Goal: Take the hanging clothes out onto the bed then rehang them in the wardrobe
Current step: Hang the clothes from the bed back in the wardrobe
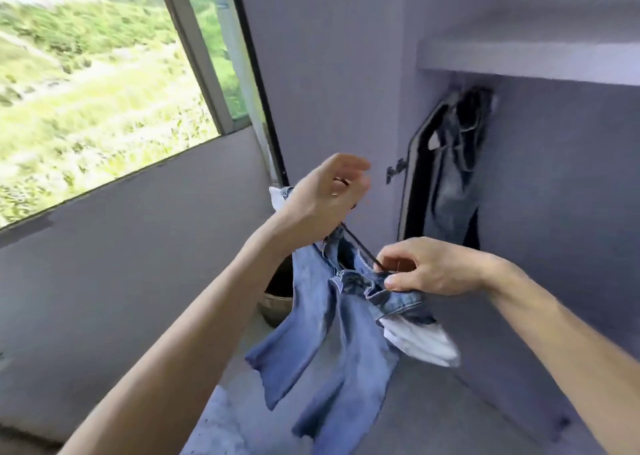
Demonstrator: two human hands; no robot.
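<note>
We are holding a pair of light-blue denim jeans (332, 333) in the air before the lilac wardrobe (561, 184). Its waistband is bunching on a thin black hanger (362, 246), which is slanting down to the right. The legs are dangling crumpled, with white pocket linings (422, 345) poking out. Inside, a darker faded denim garment (450, 184) is hanging under the shelf (519, 63).

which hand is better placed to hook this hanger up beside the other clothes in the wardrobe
Probably the left hand: it is raised and grips the upper end of the hanger, while the right hand pinches the denim garment lower down, at the other end.
</note>
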